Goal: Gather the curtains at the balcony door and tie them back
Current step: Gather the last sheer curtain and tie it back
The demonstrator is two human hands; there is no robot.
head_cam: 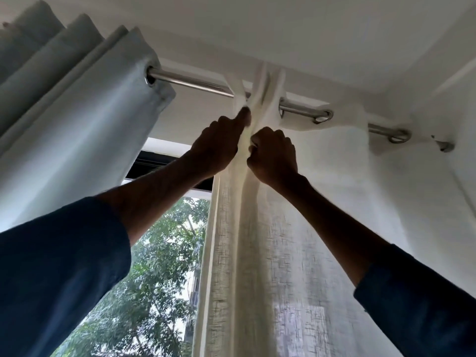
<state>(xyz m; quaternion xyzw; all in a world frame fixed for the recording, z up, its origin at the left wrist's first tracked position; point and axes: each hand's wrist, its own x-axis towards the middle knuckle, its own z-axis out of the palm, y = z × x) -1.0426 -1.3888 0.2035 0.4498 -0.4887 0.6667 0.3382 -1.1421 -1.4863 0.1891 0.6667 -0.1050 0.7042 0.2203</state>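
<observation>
Folds of the sheer curtain (260, 228) are pinched just below the rod (190, 82) by left hand (219, 148) and right hand (273, 155), both closed on cloth, the long axis hanging straight down between them.

A steel rod (190, 83) crosses the upper middle of my view, carrying a grey curtain (85, 130) left and a cream sheer curtain (296, 228) right.

Open gap (180, 155) between both curtains.
</observation>
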